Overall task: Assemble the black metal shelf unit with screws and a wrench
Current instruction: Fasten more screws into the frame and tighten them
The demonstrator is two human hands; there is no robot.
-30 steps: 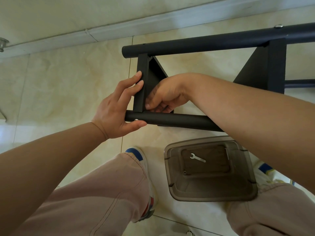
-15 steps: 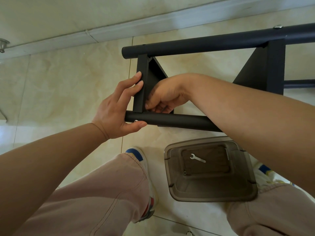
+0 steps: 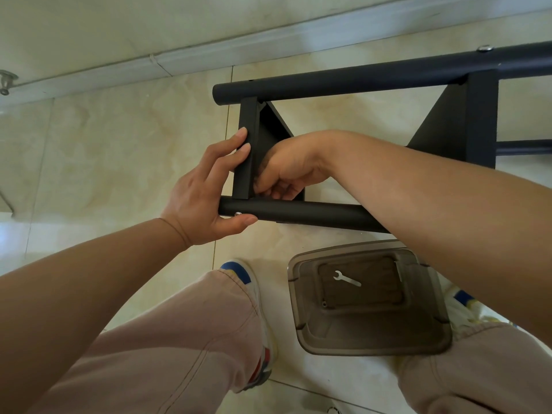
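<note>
Nearest, at 6 o'clock: pink-trousered knees and two white sneakers on the tiled floor point(image 3: 125, 162). Between the feet, at 5 o'clock, a brown translucent plastic container point(image 3: 370, 333), with a small silver wrench point(image 3: 346, 278) lying flat inside, untouched, plus a tiny screw point(image 3: 324, 304) just below it at 7 o'clock.

Further out, centre: black metal shelf frame point(image 3: 367, 82), matte tubes and flat triangular brackets, lying on its side on the floor. Near tube point(image 3: 301, 213) running 9 to 3 o'clock, far tube parallel beyond it, short upright bracket point(image 3: 247, 144) joining the two at the left end. Silver bolt head point(image 3: 484, 48) on the far tube at 1 o'clock.

Left hand point(image 3: 197, 201): grip wide, straight fingers pressed flat on the bracket's outer face, thumb under the near tube's end beside a small silver screw head point(image 3: 238, 214). Frame end sits between fingers and thumb.

Right hand point(image 3: 286, 171): curled fingers tucked into the inner corner where bracket meets near tube, at 3 o'clock of the left hand; what the fingertips pinch, cannot tell.

Farthest, at 12 o'clock: pale skirting board point(image 3: 209, 58) and wall.
</note>
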